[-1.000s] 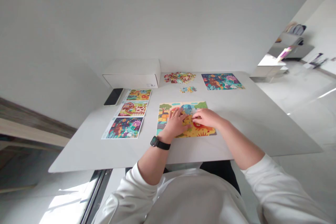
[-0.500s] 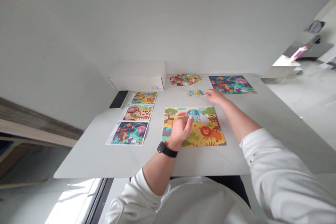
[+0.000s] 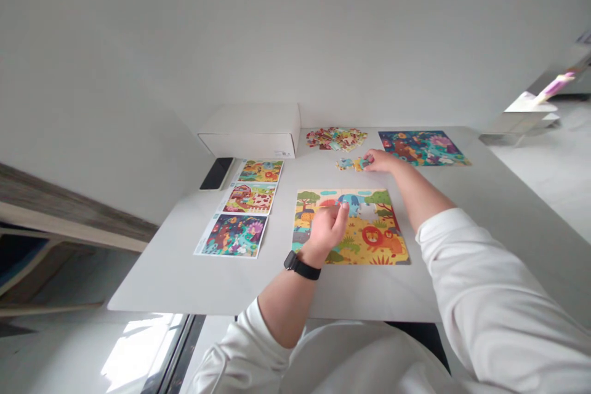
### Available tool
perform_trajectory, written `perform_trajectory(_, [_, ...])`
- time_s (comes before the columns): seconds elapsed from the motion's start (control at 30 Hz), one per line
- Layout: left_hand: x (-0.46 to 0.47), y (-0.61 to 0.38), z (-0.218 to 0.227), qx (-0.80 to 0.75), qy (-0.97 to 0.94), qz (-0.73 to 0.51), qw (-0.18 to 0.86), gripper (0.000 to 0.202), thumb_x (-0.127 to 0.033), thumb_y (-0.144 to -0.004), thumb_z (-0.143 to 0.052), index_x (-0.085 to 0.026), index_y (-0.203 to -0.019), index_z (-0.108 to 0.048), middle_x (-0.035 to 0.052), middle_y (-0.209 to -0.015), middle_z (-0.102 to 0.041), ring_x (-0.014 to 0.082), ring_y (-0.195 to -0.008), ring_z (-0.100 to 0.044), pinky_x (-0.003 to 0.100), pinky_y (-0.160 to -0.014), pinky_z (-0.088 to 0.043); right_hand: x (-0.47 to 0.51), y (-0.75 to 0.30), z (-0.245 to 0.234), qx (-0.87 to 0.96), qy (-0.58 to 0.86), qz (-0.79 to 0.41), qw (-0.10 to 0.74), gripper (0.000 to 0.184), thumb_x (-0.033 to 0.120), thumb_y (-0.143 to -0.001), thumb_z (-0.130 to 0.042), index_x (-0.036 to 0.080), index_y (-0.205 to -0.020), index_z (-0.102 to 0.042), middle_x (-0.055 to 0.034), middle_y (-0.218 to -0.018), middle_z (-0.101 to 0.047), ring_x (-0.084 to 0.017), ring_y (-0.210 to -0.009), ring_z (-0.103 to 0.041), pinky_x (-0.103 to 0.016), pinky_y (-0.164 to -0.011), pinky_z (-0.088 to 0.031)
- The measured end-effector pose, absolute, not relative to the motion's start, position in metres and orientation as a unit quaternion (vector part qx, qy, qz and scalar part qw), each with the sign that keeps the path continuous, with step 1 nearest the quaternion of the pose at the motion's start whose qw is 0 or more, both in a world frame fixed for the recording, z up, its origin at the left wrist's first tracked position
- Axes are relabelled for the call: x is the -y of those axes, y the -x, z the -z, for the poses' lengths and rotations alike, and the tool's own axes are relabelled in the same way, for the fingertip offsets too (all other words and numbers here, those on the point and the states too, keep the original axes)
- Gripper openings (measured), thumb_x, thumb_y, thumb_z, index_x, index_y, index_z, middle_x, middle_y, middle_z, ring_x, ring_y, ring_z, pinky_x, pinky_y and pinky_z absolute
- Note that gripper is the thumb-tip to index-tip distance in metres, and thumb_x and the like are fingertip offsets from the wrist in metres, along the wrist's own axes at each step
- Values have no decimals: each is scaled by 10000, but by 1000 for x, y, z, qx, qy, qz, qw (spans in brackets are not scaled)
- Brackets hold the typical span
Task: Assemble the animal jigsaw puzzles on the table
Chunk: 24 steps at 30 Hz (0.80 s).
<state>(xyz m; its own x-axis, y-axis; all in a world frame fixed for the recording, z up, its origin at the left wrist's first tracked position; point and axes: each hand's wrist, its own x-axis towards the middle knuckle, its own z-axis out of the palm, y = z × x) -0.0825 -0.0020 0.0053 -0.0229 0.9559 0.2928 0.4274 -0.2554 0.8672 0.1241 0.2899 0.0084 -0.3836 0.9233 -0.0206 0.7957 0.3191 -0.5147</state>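
A mostly assembled animal jigsaw puzzle (image 3: 355, 240) lies flat in front of me, with lions, a blue elephant and trees. A pale gap shows in its upper right part. My left hand (image 3: 329, 228) is closed over the puzzle's left middle, thumb up; its curled fingers hide whatever they may hold. Beyond the puzzle, my right hand (image 3: 382, 161) pinches at a puzzle piece (image 3: 368, 160) at the right end of a small group of loose puzzle pieces (image 3: 344, 164). The fingers partly cover that piece.
Behind are a pile of mixed puzzle pieces (image 3: 336, 139) and a dark, colourful finished puzzle (image 3: 425, 148). At left stand a white box (image 3: 249, 129), a phone (image 3: 217, 173) and a sheet with three pictures (image 3: 237, 235). A wall borders the table's (image 3: 184, 283) far edge.
My right hand has moved in over the right end of the small group of pieces. My left hand stays closed over the puzzle. The whole view has shifted slightly.
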Motion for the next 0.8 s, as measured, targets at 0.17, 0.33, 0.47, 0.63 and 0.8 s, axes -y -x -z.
perform_trajectory(0.17, [-3,83,-4,-543,-622,-483,292,739,-730,-1101,-277,-225,-575,-398,13,-563,-462,153,-573,-431,329,-608,-351,-255,-133,0,753,589,-212,204,278,186,-799,-857,189,-1036,-712,-64,-1005,-795,-203,-899,-716,-314,-869,-529])
perform_trajectory(0.33, [-8,83,-5,-547,-582,-518,307,749,-769,-1076,-312,-227,-574,-435,13,-582,-485,158,-590,-470,324,-619,-376,-212,-148,-11,671,576,-345,313,267,281,-818,-860,215,-873,-608,0,-767,-720,-180,-737,-693,-299,-762,-535])
perform_trajectory(0.47, [-10,85,-9,-543,-546,-550,323,770,-807,-1046,-345,-225,-556,-467,14,-586,-495,155,-602,-482,312,-641,-407,-170,-162,-32,608,516,-455,397,406,425,-754,-922,223,-926,-614,-17,-848,-752,-169,-735,-708,-267,-669,-515])
perform_trajectory(0.63, [-4,89,-13,-526,-521,-576,346,769,-847,-996,-435,-222,-551,-487,5,-572,-460,145,-593,-447,300,-607,-393,-112,-165,-47,571,447,-518,455,517,525,-673,-950,245,-949,-613,-8,-888,-740,-173,-807,-719,-260,-670,-525])
perform_trajectory(0.8, [0,101,-18,-519,-445,-632,366,734,-856,-965,-507,-225,-589,-511,-10,-541,-423,127,-516,-374,294,-504,-292,-78,-153,-34,505,428,-556,502,543,542,-644,-932,276,-950,-571,31,-838,-676,-161,-783,-690,-276,-696,-544])
